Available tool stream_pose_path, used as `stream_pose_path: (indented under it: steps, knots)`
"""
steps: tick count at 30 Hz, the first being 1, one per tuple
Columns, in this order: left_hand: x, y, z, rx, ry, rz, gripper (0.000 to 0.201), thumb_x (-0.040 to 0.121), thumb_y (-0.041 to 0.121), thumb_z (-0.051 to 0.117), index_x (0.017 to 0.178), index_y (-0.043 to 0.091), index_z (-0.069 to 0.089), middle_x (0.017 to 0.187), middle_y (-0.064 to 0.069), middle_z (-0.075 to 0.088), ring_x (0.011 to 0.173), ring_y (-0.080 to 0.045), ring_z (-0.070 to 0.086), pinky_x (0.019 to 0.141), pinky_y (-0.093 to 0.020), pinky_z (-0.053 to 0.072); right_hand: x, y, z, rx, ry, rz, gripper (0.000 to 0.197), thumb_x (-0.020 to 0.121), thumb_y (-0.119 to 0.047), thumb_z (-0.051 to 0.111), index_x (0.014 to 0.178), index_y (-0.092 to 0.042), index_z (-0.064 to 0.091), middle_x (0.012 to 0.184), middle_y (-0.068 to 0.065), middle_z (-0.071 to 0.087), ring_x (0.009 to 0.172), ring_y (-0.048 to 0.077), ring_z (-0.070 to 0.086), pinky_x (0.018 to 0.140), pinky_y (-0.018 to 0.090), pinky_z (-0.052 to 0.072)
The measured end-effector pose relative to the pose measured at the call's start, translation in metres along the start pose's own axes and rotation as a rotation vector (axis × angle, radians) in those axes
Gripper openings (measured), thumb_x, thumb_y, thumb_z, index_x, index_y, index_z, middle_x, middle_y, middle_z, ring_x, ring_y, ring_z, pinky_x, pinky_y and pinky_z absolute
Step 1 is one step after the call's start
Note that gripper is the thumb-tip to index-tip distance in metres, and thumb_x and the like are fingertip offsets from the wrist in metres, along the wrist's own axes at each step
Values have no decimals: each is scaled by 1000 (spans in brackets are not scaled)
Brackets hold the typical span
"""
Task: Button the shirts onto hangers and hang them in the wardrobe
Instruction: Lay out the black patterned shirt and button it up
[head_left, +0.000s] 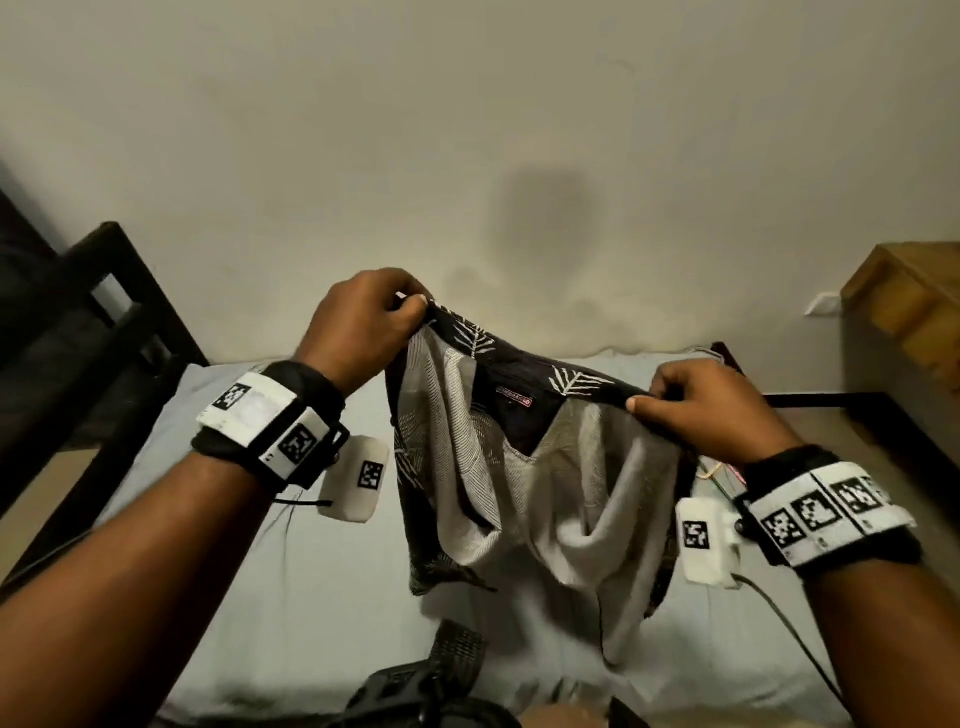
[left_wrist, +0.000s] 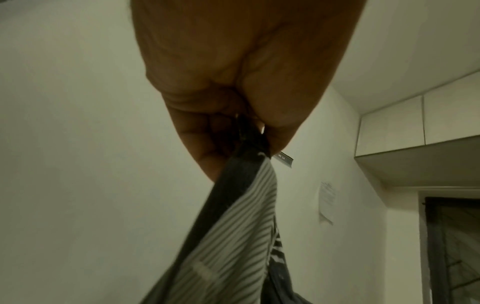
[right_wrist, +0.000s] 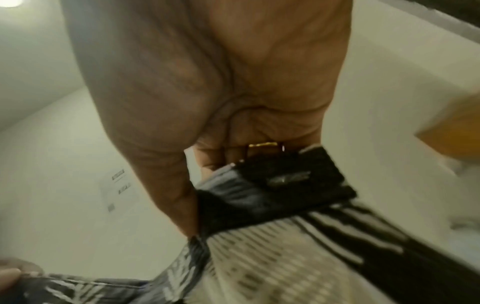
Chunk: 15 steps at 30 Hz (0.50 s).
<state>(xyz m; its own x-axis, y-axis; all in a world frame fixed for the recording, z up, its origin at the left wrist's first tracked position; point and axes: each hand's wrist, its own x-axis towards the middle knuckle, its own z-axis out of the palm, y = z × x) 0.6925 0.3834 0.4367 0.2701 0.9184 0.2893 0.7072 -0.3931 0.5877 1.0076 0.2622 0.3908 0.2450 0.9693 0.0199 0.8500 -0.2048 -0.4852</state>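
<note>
Two hands held one shirt (head_left: 524, 467) in the air at the centre of the head view. The left hand (head_left: 363, 327) pinched the dark collar edge at upper centre-left, fingers curled tight on the cloth; the left wrist view showed the fabric running straight out of that fist. The right hand (head_left: 706, 405) pinched the same edge lower and further right, thumb and fingers closed over it, and a gold ring (right_wrist: 262, 145) showed in the right wrist view. Between them the collar hung in a shallow curve, the brand label (head_left: 514, 401) facing the camera, so the pale inner side of the shirt was turned toward the person and the leaf-printed dark side faced away.

Below the shirt lay a bed (head_left: 291, 571) with a grey sheet; a dark frame (head_left: 104, 322) stood at left, a wooden cabinet (head_left: 914, 312) at right. No hanger could be made out for certain; the dark object (head_left: 436, 675) at the bottom edge was unclear.

The step in hand seemed to be opening out the shirt before it goes on a hanger. To do it well, the grips would best sit at the two shoulder seams, the collar kept level, and the front panels shaken free so the button placket hangs untwisted.
</note>
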Motion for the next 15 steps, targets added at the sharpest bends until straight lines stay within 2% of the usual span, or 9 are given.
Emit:
stream_pose_path:
  steps: [3, 6, 8, 9, 10, 11, 12, 13, 15]
  knots:
    - [-10, 1, 8, 31, 13, 60, 18, 100, 26, 56, 105, 23, 73, 99, 6, 73, 91, -15, 65, 74, -30, 47, -1, -15, 23, 181, -89, 11, 9, 80, -19, 74, 80, -21, 65, 79, -2, 68, 75, 24, 66, 65, 37, 52]
    - [-22, 0, 10, 3, -23, 126, 17, 102, 30, 56, 112, 26, 69, 98, 14, 69, 87, -4, 59, 67, -10, 37, -4, -38, 38, 422, -212, -32, 47, 83, -10, 71, 121, -32, 56, 95, 1, 70, 81, 22, 69, 68, 36, 52]
    - [-31, 5, 11, -13, -81, 193, 19, 102, 31, 57, 116, 27, 68, 99, 17, 68, 88, 0, 58, 70, -7, 38, -5, -58, 45, 466, -253, -117, 81, 84, -12, 73, 147, -44, 32, 89, 3, 72, 79, 14, 69, 70, 28, 52]
    - [-37, 8, 11, -26, -116, 229, 20, 102, 31, 57, 118, 26, 68, 102, 16, 69, 89, -1, 59, 73, -10, 42, -4, -68, 51, 433, -266, -175, 93, 84, -14, 73, 151, -50, 21, 85, 3, 73, 77, 10, 69, 70, 25, 53]
    - [-43, 13, 10, -35, -152, 274, 21, 102, 29, 57, 120, 25, 67, 105, 13, 71, 92, -3, 62, 78, -16, 47, -2, -79, 57, 388, -271, -226, 95, 85, -15, 73, 152, -52, 17, 82, 2, 72, 75, 9, 68, 69, 23, 54]
    - [-49, 17, 9, -38, -188, 330, 22, 103, 28, 57, 122, 25, 66, 108, 11, 72, 96, -5, 65, 82, -22, 50, 2, -88, 65, 342, -264, -269, 86, 85, -15, 72, 150, -49, 27, 83, 0, 72, 75, 9, 67, 69, 23, 54]
    - [-55, 20, 7, -40, -232, 385, 23, 103, 27, 57, 125, 25, 64, 111, 10, 73, 99, -6, 66, 84, -26, 51, 8, -94, 71, 302, -234, -294, 66, 84, -12, 69, 140, -41, 48, 87, -2, 72, 81, 12, 68, 72, 28, 55]
    - [-62, 22, 5, -37, -290, 430, 26, 103, 29, 56, 129, 27, 61, 114, 9, 72, 100, -7, 67, 85, -28, 52, 14, -97, 75, 281, -190, -306, 44, 81, -9, 65, 119, -30, 65, 90, -2, 73, 87, 17, 69, 76, 34, 56]
    - [-77, 24, 1, -30, -463, 454, 38, 104, 40, 50, 142, 36, 48, 119, 9, 71, 94, 1, 66, 83, -25, 53, 21, -99, 74, 338, -110, -323, 22, 73, -9, 63, 90, -19, 73, 86, 0, 75, 89, 23, 71, 77, 44, 57]
